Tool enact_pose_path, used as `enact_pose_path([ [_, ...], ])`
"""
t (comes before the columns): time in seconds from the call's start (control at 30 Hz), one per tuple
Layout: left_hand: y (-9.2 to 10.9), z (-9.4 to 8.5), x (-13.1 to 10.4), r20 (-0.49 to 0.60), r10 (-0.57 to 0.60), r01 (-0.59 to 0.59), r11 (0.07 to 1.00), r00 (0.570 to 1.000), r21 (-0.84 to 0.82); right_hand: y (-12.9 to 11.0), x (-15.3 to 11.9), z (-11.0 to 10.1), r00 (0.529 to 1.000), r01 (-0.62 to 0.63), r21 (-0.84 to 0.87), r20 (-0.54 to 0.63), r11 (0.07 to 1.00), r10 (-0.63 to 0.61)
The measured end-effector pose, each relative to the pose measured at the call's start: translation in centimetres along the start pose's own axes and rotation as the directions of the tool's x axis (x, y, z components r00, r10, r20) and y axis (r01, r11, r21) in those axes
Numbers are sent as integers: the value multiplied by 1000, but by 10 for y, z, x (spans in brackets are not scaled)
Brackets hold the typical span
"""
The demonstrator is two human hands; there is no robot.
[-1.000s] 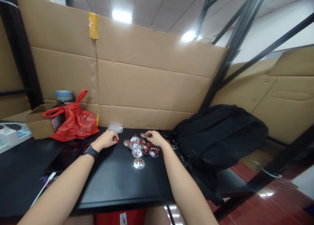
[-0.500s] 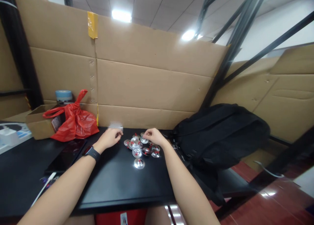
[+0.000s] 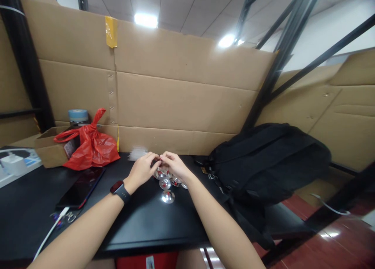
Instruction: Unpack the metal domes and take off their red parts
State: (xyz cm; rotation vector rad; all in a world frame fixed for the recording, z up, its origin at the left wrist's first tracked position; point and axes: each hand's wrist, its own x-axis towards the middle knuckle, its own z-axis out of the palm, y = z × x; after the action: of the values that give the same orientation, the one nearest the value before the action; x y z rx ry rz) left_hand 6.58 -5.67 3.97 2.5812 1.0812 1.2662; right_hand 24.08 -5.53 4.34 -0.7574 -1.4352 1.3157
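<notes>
Several small shiny domed metal discs with red bits at the middle, which look like finger cymbals (image 3: 168,196), lie in a loose pile on the black table. Above the pile's far side, my left hand (image 3: 145,168) and my right hand (image 3: 175,166) meet at the fingertips. Both are closed in a pinch, with a bit of red between them. The held piece is mostly covered by the fingers; it appears to be a finger cymbal. Just behind my left hand lies a small stack of clear plastic (image 3: 137,153).
A black backpack (image 3: 269,163) rests at the right. At the left are a phone (image 3: 80,189), a white cable (image 3: 48,234), keys (image 3: 71,217), a tied red plastic bag (image 3: 93,147), a cardboard box (image 3: 51,153) and a power strip (image 3: 29,163). Cardboard (image 3: 181,108) walls the back.
My left hand has moved right and my right hand left, so their fingertips now come together over the pile. The disc pinched in my right hand is now largely hidden.
</notes>
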Motion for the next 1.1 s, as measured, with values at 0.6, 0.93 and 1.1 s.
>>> enact_pose_path([
  [0.6, -61, -31, 1, 349, -228, 114, 941, 909, 318, 27, 17, -82, 836, -45, -616, -454, 787, -308],
  [0.93, -72, -35, -3, 352, -368, 170, 859, 861, 483, 55, 28, -102, 966, -128, -889, -212, 440, -148],
  [1.1, -79, -29, -4, 331, -319, 156, 887, 888, 435, 53, 25, -102, 979, -138, -901, -187, 412, -81],
])
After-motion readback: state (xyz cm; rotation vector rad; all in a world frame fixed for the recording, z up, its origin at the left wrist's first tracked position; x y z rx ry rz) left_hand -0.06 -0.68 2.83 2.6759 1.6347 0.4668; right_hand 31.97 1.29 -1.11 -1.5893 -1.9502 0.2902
